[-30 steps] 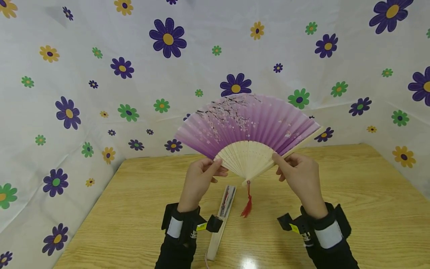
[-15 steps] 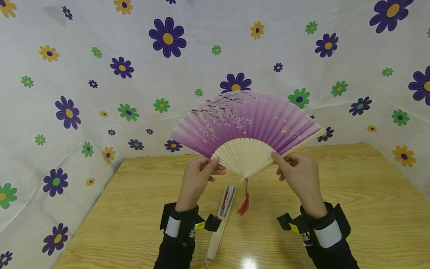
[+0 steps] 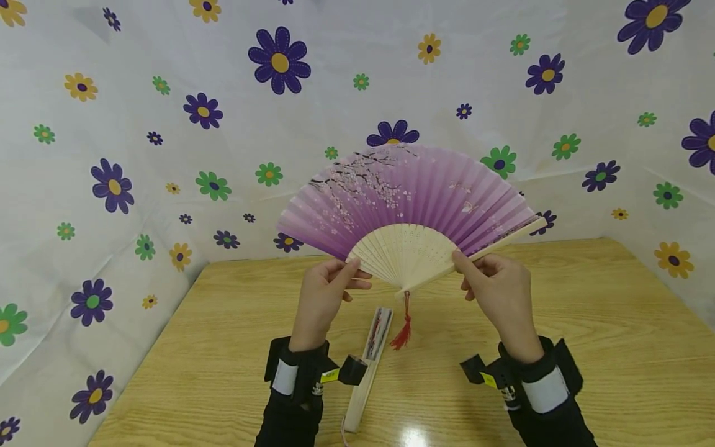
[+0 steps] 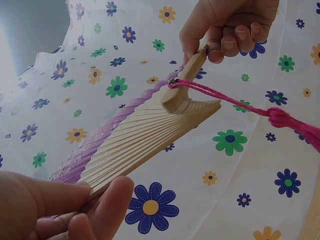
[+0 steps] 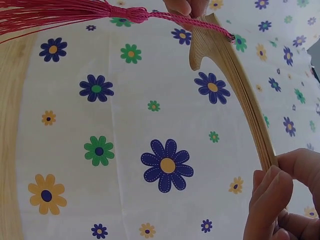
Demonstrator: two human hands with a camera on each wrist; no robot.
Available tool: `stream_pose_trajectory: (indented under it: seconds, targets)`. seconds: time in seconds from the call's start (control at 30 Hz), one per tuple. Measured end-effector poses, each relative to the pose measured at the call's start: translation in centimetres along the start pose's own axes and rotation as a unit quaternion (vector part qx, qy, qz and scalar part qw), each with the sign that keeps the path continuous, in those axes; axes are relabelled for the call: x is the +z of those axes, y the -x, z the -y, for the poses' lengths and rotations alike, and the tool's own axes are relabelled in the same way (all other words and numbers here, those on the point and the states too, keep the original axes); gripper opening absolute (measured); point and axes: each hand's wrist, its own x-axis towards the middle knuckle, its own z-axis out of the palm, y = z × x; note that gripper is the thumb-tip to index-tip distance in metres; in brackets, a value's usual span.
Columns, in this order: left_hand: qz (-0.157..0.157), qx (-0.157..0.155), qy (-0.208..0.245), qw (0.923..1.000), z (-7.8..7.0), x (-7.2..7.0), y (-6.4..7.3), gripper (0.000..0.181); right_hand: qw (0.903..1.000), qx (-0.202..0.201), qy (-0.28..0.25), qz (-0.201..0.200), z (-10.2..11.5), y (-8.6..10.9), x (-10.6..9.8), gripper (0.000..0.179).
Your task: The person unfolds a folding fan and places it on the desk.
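A purple folding fan (image 3: 413, 186) with blossom branches and pale wooden ribs is spread wide above the table in the head view. My left hand (image 3: 326, 298) pinches its left end rib between thumb and fingers. The right hand (image 3: 499, 295) pinches the thick guard stick on the other side. From the pivot at the bottom hangs a red tassel (image 3: 402, 332). The left wrist view shows the ribs (image 4: 140, 135) fanned out from the pivot, with the left thumb and fingers at the near edge. In the right wrist view, the right fingers (image 5: 272, 200) hold the guard edge-on.
A second, folded fan (image 3: 368, 372) lies on the wooden table (image 3: 223, 347), partly behind the left wrist camera (image 3: 352, 370). A white cloth (image 3: 329, 112) with printed flowers hangs behind and at the sides.
The fan has spread slightly wider as the left hand moved a little to the left. Its pivot and tassel have shifted left and up. The right hand stays nearly still.
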Motion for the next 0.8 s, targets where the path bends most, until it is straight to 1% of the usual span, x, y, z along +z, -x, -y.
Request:
stream_pose_trajectory:
  seconds: [0.17,0.33,0.43,0.53,0.6,0.73,0.8]
  targets:
    - [-0.01,0.008,0.004,0.9999,-0.14,0.02,0.07,0.027,1.0,0.006,-0.005,-0.005,0.06,0.04,0.0,0.037]
    - [-0.021,0.012,0.009,0.9997,-0.27,0.02,0.12,0.027,0.9999,0.004,-0.004,-0.013,0.15,0.05,0.0,0.037]
    - [-0.022,0.012,0.011,0.9996,-0.27,0.03,0.1,0.027,0.9997,0.007,-0.02,-0.015,0.14,0.09,0.05,0.036]
    - [-0.027,0.013,0.019,0.9994,-0.28,0.01,0.08,0.027,0.9972,0.02,-0.071,-0.013,0.05,0.11,0.16,0.036]
    - [-0.031,0.013,0.028,0.999,-0.31,-0.04,0.08,0.027,0.9923,0.033,-0.119,-0.012,0.02,0.12,0.25,0.032]
    - [-0.045,0.009,0.045,0.998,-0.37,-0.18,0.07,0.027,0.9749,0.068,-0.212,0.005,0.12,0.11,0.24,0.026]
    - [-0.05,0.006,0.048,0.9976,-0.42,-0.25,0.06,0.027,0.9676,0.085,-0.237,0.018,0.22,0.1,0.15,0.027]
